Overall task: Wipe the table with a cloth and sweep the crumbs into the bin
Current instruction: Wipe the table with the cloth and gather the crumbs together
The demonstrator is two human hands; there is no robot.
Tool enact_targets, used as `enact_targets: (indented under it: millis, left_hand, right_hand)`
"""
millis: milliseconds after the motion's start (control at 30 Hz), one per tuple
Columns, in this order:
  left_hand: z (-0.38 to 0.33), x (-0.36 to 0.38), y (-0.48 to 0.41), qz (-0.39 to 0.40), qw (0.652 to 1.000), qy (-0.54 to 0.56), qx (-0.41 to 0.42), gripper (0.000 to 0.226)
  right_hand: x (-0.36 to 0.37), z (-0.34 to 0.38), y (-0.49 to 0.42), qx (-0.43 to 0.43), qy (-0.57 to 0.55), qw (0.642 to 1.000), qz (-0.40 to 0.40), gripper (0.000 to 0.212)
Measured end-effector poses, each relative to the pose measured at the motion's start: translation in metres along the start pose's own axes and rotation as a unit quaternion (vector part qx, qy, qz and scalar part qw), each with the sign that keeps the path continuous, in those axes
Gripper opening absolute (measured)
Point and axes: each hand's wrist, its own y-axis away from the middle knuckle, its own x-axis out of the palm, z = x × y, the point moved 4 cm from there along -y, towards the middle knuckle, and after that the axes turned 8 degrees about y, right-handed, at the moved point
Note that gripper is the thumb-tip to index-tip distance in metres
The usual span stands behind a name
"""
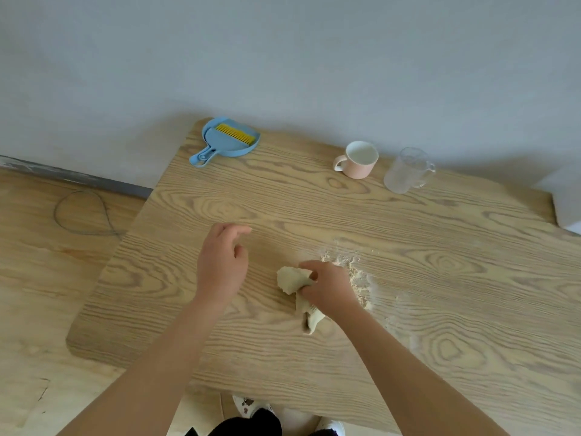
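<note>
At the far left corner of the tabletop (440,309) a blue dustpan (234,146) is laid flat, with a yellow-bristled brush (237,132) nested in it and its handle turned toward the near left. It lies well apart from both hands, and of the two the left is the nearer.

The left hand (221,262) is held over bare wood at mid-table, left of the cloth. Its fingers are loosely curled and nothing is held in it; whether the wood is touched cannot be told.

Just to its right the cloth (294,280), a pale bunched rag, is gripped by the right hand (327,286), whose fingers are curled over it. One wad is pushed out to the far left of the knuckles and a tail is trailed toward the near edge, so the long axis is judged to run roughly far to near.

The crumbs (358,275) are spread as a pale, powdery patch touching the right side of that hand, with a thinner scatter further to the near right. The coming stroke is therefore judged to be a matter for the right hand, with the cloth carried rightward across the patch.

Further right, at the far edge, a pink mug (358,160) and a clear glass mug (407,169) are stood upright, near each other. No bin is seen.
</note>
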Motion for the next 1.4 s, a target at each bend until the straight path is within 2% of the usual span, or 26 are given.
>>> enact_targets:
  millis: [133, 233, 367, 500, 567, 667, 733, 833, 1033, 1400]
  left_hand:
    - [-0.039, 0.033, -0.013, 0.053, 0.996, 0.023, 0.062, 0.035]
    - [-0.067, 0.053, -0.015, 0.084, 0.990, 0.042, 0.107, 0.034]
    - [-0.098, 0.068, -0.012, 0.121, 0.979, 0.065, 0.147, 0.034]
    - [-0.111, 0.073, -0.011, 0.132, 0.977, 0.061, 0.159, 0.034]
    - [-0.114, 0.074, -0.012, 0.129, 0.977, 0.059, 0.158, 0.034]
    - [-0.117, 0.076, -0.013, 0.127, 0.978, 0.073, 0.146, 0.034]
    - [-0.125, 0.080, -0.015, 0.126, 0.978, 0.073, 0.147, 0.033]
    - [-0.134, 0.085, -0.015, 0.124, 0.979, 0.072, 0.147, 0.032]
    - [-0.146, 0.094, -0.014, 0.124, 0.979, 0.072, 0.148, 0.033]
    - [-0.159, 0.109, -0.013, 0.125, 0.978, 0.062, 0.153, 0.033]
  right_hand:
    - [-0.069, -0.004, 0.018, 0.016, -0.067, 0.995, -0.067, 0.026]
    - [-0.114, -0.008, 0.034, 0.015, -0.043, 0.992, -0.116, 0.008]
    - [-0.154, -0.015, 0.053, 0.000, -0.003, 0.981, -0.192, 0.018]
    - [-0.175, -0.014, 0.068, -0.015, 0.074, 0.967, -0.245, 0.020]
    - [-0.187, -0.018, 0.073, -0.005, 0.050, 0.951, -0.304, 0.018]
    - [-0.194, -0.021, 0.074, -0.011, 0.057, 0.952, -0.300, 0.017]
    - [-0.208, -0.024, 0.076, -0.023, 0.017, 0.943, -0.333, 0.013]
    - [-0.214, -0.021, 0.074, -0.052, 0.036, 0.943, -0.328, 0.010]
    - [-0.218, -0.034, 0.071, -0.058, 0.003, 0.922, -0.382, 0.011]
    - [-0.233, -0.044, 0.054, -0.080, 0.006, 0.922, -0.378, 0.011]
